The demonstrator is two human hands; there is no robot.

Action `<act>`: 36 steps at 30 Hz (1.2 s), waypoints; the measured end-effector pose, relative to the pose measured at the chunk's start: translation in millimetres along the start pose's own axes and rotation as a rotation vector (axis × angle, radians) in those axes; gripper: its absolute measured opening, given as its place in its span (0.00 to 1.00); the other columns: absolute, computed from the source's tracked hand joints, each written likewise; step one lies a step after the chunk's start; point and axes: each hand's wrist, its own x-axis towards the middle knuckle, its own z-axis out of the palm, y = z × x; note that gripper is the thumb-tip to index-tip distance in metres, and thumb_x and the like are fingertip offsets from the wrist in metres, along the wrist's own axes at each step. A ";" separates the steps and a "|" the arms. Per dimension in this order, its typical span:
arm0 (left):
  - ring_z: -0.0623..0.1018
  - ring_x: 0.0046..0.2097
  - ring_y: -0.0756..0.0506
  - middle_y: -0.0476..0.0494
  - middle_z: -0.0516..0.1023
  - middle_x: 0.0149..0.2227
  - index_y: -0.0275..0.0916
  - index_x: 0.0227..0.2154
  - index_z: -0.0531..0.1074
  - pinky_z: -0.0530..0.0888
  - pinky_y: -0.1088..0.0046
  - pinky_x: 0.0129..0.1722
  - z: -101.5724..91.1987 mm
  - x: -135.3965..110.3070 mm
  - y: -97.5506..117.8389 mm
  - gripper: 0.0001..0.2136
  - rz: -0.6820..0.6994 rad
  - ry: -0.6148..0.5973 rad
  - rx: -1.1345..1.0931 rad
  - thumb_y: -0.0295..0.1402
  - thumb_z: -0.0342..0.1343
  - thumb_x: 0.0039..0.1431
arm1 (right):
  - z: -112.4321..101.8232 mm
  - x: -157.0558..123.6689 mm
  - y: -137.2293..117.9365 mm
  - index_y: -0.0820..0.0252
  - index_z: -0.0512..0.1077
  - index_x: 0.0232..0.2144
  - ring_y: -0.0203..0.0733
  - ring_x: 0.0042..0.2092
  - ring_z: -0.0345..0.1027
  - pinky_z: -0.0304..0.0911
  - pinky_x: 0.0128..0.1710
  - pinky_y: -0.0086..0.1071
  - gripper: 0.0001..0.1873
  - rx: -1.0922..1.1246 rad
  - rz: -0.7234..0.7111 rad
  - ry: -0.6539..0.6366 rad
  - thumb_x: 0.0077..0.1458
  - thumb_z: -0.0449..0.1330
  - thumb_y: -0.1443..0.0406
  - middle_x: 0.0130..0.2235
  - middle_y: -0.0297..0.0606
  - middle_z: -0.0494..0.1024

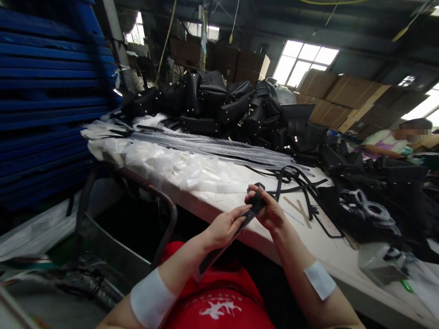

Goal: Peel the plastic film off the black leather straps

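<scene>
Head view; strap (254, 208) in 2 hands (222, 228) (273, 212)

bright paned windows (306, 58) under a dim ceiling (264, 20) — blue slatted stack (51, 75) at left, cardboard boxes (350, 94) at right — a tube-framed chair (168, 205) beside the white tabletop (265, 236).

My strap (256, 206): leather-like, smooth. Bags (211, 87): leather-like, soft gloss; buckle (240, 122), shiny metal. Wrapping (192, 170): thin, crinkled, translucent plastic. Boxes (353, 93): matt cardboard. My garment (236, 281): matt cloth. Tabletop (291, 240): smooth.
</scene>
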 end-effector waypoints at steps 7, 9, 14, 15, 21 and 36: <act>0.71 0.23 0.50 0.46 0.77 0.27 0.34 0.39 0.70 0.67 0.75 0.24 6.6 -6.4 -11.7 0.21 -0.349 -0.155 -0.342 0.51 0.53 0.59 | -5.5 3.2 -1.0 0.58 0.66 0.18 0.39 0.35 0.67 0.62 0.43 0.33 0.26 -0.199 -0.254 0.094 0.49 0.66 0.45 0.27 0.35 0.74; 0.71 0.22 0.51 0.47 0.75 0.25 0.35 0.31 0.68 0.66 0.76 0.24 10.0 -4.4 -18.1 0.24 -0.410 -0.204 -0.464 0.56 0.53 0.56 | -6.3 2.1 5.2 0.58 0.67 0.17 0.41 0.37 0.68 0.61 0.45 0.34 0.28 -0.315 -0.304 0.134 0.49 0.63 0.42 0.28 0.37 0.75; 0.68 0.23 0.52 0.51 0.70 0.22 0.36 0.29 0.67 0.64 0.76 0.25 18.2 0.9 -22.2 0.28 -0.354 -0.102 -0.470 0.61 0.51 0.55 | 4.6 -9.0 46.1 0.59 0.69 0.19 0.36 0.23 0.63 0.60 0.28 0.32 0.31 -0.348 -0.109 0.115 0.46 0.61 0.37 0.21 0.33 0.71; 0.67 0.24 0.53 0.51 0.69 0.22 0.36 0.28 0.67 0.64 0.76 0.25 18.6 1.1 -22.1 0.28 -0.335 -0.097 -0.453 0.61 0.49 0.56 | 6.7 -9.5 53.0 0.59 0.70 0.22 0.35 0.20 0.60 0.58 0.24 0.32 0.31 -0.299 -0.010 0.083 0.46 0.61 0.37 0.18 0.31 0.68; 0.64 0.23 0.53 0.53 0.66 0.22 0.36 0.32 0.67 0.61 0.76 0.24 14.1 -7.7 -27.0 0.26 -0.301 -0.197 -0.349 0.59 0.49 0.59 | -8.2 8.4 17.3 0.60 0.68 0.20 0.35 0.28 0.67 0.65 0.35 0.32 0.23 0.157 -0.097 0.228 0.43 0.72 0.50 0.23 0.32 0.73; 0.66 0.21 0.51 0.51 0.66 0.19 0.38 0.26 0.65 0.65 0.75 0.21 20.8 5.9 -22.0 0.31 -0.356 -0.029 -0.359 0.67 0.50 0.48 | 6.6 6.7 59.2 0.60 0.67 0.17 0.34 0.20 0.58 0.52 0.23 0.31 0.33 -0.140 0.025 0.074 0.41 0.62 0.36 0.17 0.32 0.68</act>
